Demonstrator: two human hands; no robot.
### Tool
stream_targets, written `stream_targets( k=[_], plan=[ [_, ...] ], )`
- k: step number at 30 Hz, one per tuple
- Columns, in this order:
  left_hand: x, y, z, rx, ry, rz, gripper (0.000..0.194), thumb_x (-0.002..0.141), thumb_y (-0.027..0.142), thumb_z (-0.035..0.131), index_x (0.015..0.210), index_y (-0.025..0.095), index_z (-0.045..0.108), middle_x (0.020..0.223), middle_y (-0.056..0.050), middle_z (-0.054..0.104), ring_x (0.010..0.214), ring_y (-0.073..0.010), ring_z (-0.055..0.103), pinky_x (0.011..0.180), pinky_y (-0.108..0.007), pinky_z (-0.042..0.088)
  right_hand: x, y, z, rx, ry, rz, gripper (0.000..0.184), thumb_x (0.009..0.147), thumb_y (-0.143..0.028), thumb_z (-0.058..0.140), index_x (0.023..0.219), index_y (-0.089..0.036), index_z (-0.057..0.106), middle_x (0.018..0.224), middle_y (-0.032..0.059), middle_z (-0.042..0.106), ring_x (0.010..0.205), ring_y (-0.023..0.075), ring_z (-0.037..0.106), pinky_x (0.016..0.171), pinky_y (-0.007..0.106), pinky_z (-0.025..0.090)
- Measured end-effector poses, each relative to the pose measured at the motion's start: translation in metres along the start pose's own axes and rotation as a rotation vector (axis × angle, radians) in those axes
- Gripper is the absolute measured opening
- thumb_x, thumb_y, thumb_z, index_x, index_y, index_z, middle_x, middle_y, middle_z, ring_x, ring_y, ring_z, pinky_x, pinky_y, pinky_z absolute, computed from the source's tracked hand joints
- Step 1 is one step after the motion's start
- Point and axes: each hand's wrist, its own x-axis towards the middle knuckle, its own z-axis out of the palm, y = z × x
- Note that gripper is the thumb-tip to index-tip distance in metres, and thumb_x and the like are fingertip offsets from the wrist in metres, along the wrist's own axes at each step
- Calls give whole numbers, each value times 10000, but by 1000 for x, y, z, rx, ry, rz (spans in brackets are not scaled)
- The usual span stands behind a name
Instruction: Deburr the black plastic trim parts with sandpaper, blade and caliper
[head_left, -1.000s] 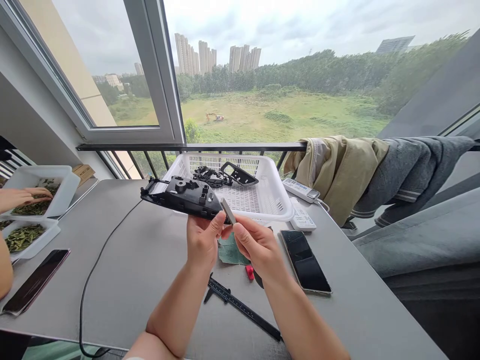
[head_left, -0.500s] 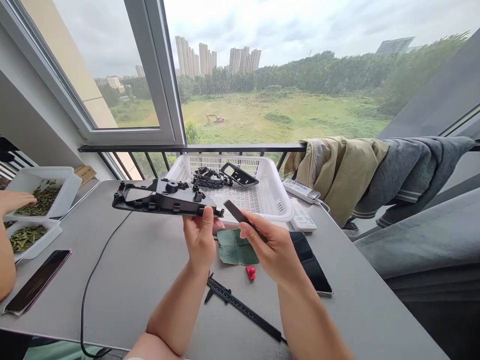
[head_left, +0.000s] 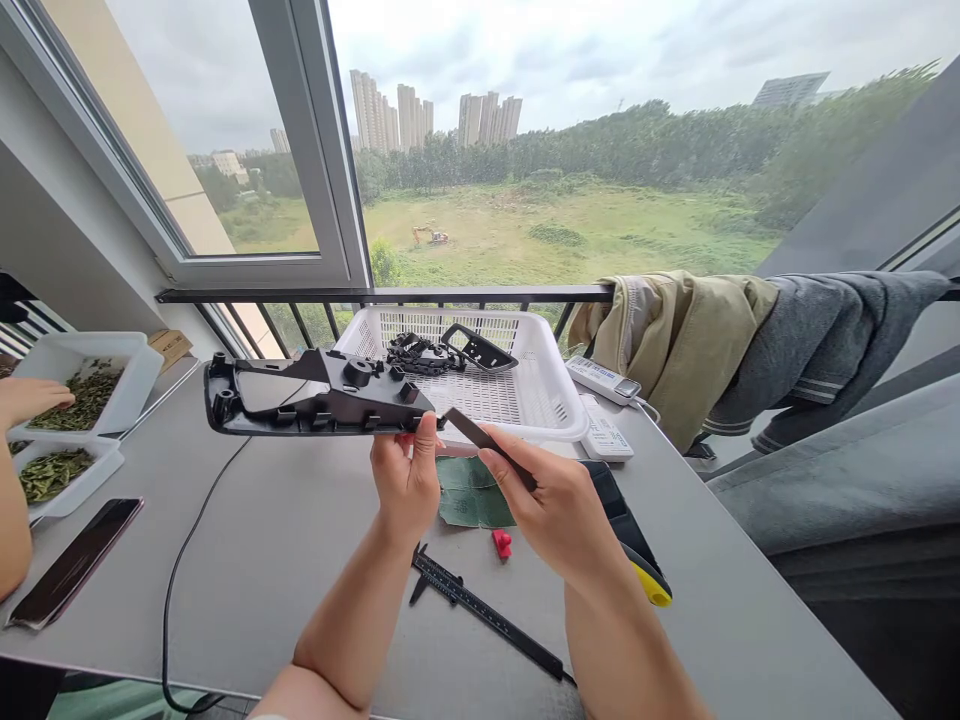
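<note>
My left hand point(head_left: 405, 475) is closed on the narrow right end of a long black plastic trim panel point(head_left: 352, 395), held up in front of the basket with clips and round posts along it. My right hand point(head_left: 559, 500) grips a flat file point(head_left: 474, 430) by its dark blade, and part of a yellow handle shows past the wrist. The file's tip is right by the panel's end; whether they touch I cannot tell. Below the hands lie a creased green sheet of sandpaper point(head_left: 472, 500), a small red piece point(head_left: 502, 544) and a black caliper point(head_left: 487, 612).
A white plastic basket point(head_left: 566, 375) with black plastic parts stands at the back. Phones point(head_left: 79, 560), a black cable point(head_left: 180, 560) and white power strips point(head_left: 606, 432) lie around the table. At left, another person's hand point(head_left: 34, 400) reaches into a tub of dried leaves point(head_left: 124, 360).
The panel has shifted left and turned slightly in my left hand. The file's tip now sits closer to the panel's end, and its yellow handle has come into view behind my right wrist.
</note>
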Motion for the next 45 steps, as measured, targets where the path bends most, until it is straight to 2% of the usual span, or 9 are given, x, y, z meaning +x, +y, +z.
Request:
stream_targets(
  k=[7, 10, 13, 17, 23, 30, 33, 38, 45],
  plan=[
    [1, -1, -1, -28, -14, -15, 231, 854, 408, 624, 801, 192, 562, 612, 30, 604, 547, -115, 593, 611, -254, 481, 1, 3, 0, 74, -37, 45, 326, 931, -295, 484, 1173, -218, 689, 996, 70, 763, 827, 225, 710, 676, 299, 532],
    [3, -1, 1, -164, 0, -53, 252, 827, 433, 656, 893, 198, 593, 708, 8, 652, 614, -125, 626, 657, -258, 496, 8, 7, 0, 330, -65, 107, 343, 918, -347, 508, 1172, -210, 693, 766, 42, 717, 661, 173, 637, 576, 267, 490],
    [7, -1, 3, -351, -3, -137, 359, 765, 457, 720, 1019, 223, 623, 896, -26, 703, 848, -164, 674, 829, -281, 501, 13, 6, 6, 706, -168, 168, 402, 890, -432, 544, 1154, -174, 701, 541, -22, 517, 461, 98, 425, 409, 215, 339],
    [13, 2, 6, -517, -21, -222, 466, 632, 401, 836, 1036, 245, 664, 950, -24, 722, 903, -169, 674, 869, -273, 494, 11, -1, 21, 1013, -222, 242, 510, 862, -508, 579, 1214, -148, 664, 541, -47, 427, 433, 62, 285, 353, 191, 200],
    [15, 13, 4, -634, -49, -298, 459, 591, 354, 862, 1010, 265, 697, 955, -16, 739, 898, -163, 679, 837, -261, 504, 6, -5, 26, 1210, -313, 310, 578, 823, -518, 639, 1267, -148, 627, 516, -70, 391, 407, 41, 228, 342, 177, 139],
    [12, 15, 4, -692, -206, -447, 447, 626, 403, 829, 1030, 261, 699, 1027, -54, 739, 1015, -228, 673, 890, -333, 523, 5, -7, 16, 1464, -542, 382, 680, 805, -561, 647, 1364, -203, 498, 481, -104, 418, 313, 17, 184, 283, 146, 176],
    [12, 10, 2, -723, -197, -424, 408, 644, 371, 825, 1020, 272, 703, 1042, -46, 739, 1028, -219, 673, 900, -323, 528, 4, -9, 11, 1548, -529, 425, 594, 842, -549, 611, 1326, -237, 467, 482, -125, 421, 280, 13, 148, 238, 132, 228],
    [17, 3, -6, -724, -133, -321, 386, 674, 343, 812, 1040, 296, 700, 1082, -30, 733, 1055, -210, 667, 954, -333, 514, 5, -18, 3, 1392, -574, 544, 407, 851, -536, 609, 1091, -231, 486, 490, -143, 390, 278, 13, 185, 243, 128, 347],
    [20, 10, -7, -659, -112, -291, 449, 596, 400, 848, 1007, 292, 704, 1048, -36, 739, 994, -217, 682, 906, -337, 538, 1, -23, -1, 1345, -666, 557, 355, 857, -549, 591, 963, -229, 478, 492, -140, 368, 285, 8, 194, 251, 111, 351]
  ],
)
